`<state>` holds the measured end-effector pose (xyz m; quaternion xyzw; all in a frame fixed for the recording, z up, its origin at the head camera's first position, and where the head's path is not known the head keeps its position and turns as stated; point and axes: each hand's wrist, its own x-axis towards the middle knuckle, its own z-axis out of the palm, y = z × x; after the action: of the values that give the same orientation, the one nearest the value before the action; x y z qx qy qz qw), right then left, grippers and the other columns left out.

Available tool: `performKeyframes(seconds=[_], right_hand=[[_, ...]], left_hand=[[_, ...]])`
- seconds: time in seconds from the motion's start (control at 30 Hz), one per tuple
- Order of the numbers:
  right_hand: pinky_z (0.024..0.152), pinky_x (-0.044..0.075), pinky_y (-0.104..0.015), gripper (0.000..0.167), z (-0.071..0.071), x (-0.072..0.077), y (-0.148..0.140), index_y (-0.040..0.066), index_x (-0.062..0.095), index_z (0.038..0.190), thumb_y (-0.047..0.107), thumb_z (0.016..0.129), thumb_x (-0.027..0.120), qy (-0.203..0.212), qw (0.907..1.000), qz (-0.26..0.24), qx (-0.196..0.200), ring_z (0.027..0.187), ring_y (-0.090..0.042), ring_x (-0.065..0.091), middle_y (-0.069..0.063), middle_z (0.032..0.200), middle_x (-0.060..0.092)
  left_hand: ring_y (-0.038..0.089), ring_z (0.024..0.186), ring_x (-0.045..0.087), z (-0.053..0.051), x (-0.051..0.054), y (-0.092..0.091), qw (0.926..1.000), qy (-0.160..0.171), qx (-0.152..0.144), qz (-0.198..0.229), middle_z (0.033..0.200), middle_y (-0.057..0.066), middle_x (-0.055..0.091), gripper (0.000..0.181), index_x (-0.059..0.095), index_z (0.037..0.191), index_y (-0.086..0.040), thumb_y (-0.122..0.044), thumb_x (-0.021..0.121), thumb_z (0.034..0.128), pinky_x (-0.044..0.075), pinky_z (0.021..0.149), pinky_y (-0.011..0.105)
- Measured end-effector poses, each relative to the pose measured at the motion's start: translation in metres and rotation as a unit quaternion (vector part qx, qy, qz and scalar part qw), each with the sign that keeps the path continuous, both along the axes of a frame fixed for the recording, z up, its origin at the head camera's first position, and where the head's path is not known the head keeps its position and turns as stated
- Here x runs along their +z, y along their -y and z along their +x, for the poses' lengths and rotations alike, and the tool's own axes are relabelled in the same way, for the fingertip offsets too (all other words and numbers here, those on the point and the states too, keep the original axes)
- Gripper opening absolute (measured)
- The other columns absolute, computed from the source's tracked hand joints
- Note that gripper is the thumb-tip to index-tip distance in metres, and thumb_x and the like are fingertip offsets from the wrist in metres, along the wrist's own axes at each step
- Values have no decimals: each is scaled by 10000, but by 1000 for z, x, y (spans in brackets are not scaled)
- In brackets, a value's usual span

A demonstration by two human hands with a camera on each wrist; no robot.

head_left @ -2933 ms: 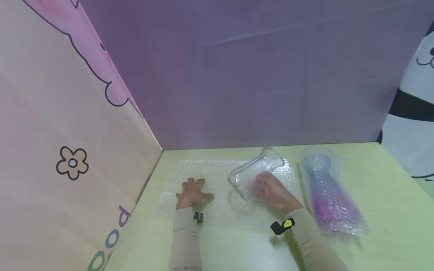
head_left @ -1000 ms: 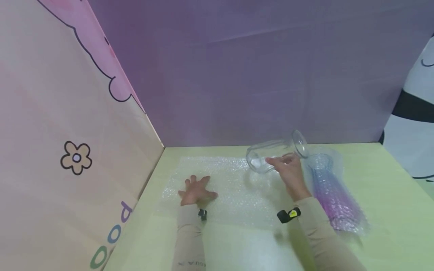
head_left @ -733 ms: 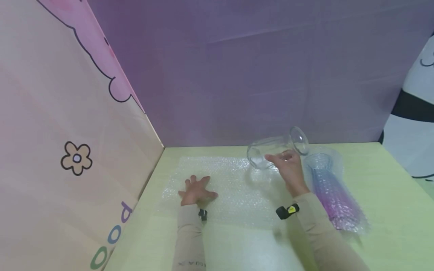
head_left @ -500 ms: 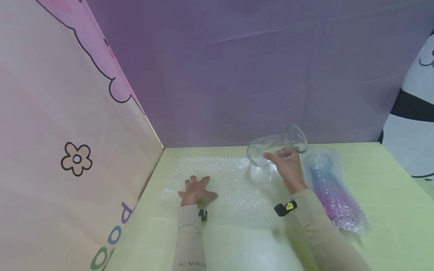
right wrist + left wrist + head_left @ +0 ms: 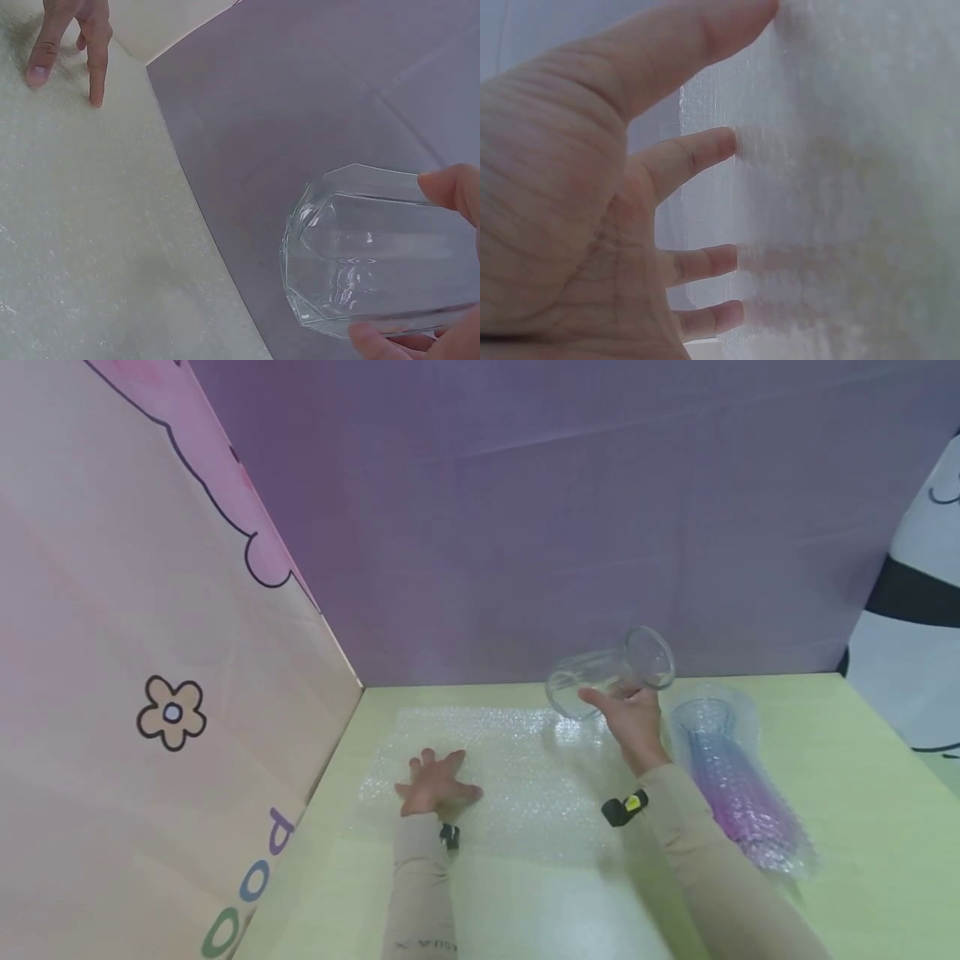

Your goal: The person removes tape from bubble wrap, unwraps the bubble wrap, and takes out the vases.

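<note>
Clear glass forms the vase (image 5: 600, 672), which the right hand (image 5: 634, 728) grips by its body, thumb on one side and fingers on the other. The vase is tilted well over, held above the far right part of the flat bubble-wrap sheet (image 5: 517, 777) on the table (image 5: 555, 914), flared mouth to the right and base to the left. The left hand (image 5: 435, 783) holds nothing; its fingers are spread wide, fingertips touching the sheet near its left end. The wrapped vase (image 5: 738, 802), pink and blue, lies just beside the sheet, to the right. Seat the thumb and fingers firmly on opposed faces, as smooth glass is likely to slip; do not squeeze the rim. Apply even pressure with the left fingertips to prevent the sheet from sliding. When lowering, move slowly and allow clearance between the flared mouth and the wrapped vase.
</note>
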<state>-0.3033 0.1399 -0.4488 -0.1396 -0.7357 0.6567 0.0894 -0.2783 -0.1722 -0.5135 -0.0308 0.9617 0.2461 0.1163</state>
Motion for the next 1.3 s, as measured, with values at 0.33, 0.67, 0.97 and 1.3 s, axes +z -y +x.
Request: performKeyframes(seconds=[0.33,0.67,0.97,1.3], right_hand=[[985,455,-390,758,-4,5,3,158,483,1317,462,754,889,100,9998,152,13,1135,-232,498,-4,1212,517],[1070,449,-457,844,-12,4,3,146,449,1418,423,758,894,-37,9998,170,90,1214,-274,501,-84,1371,513],[1103,427,-468,788,-21,-2,6,192,465,1416,373,777,889,-287,9994,196,4,1229,-263,506,-64,1352,548],[1168,398,-474,746,-32,-14,6,188,501,1404,300,778,892,-531,9984,119,-121,1299,-265,522,-82,1398,588]], left_hand=[[567,1522,112,0,0,0,10000,-5,10,10,1667,285,176,837,452,1551,-262,-469,810,823,76,1043,923],[557,1524,118,0,-2,0,10000,-11,-28,-39,1667,277,183,843,441,1556,-269,-474,808,826,89,1044,921],[561,1530,95,-2,-5,2,10000,9,-26,50,1674,273,169,850,435,1558,-270,-481,806,822,73,1047,921],[554,1541,64,-3,-9,1,9999,49,38,119,1684,267,142,848,429,1560,-279,-475,805,826,51,1052,918]])
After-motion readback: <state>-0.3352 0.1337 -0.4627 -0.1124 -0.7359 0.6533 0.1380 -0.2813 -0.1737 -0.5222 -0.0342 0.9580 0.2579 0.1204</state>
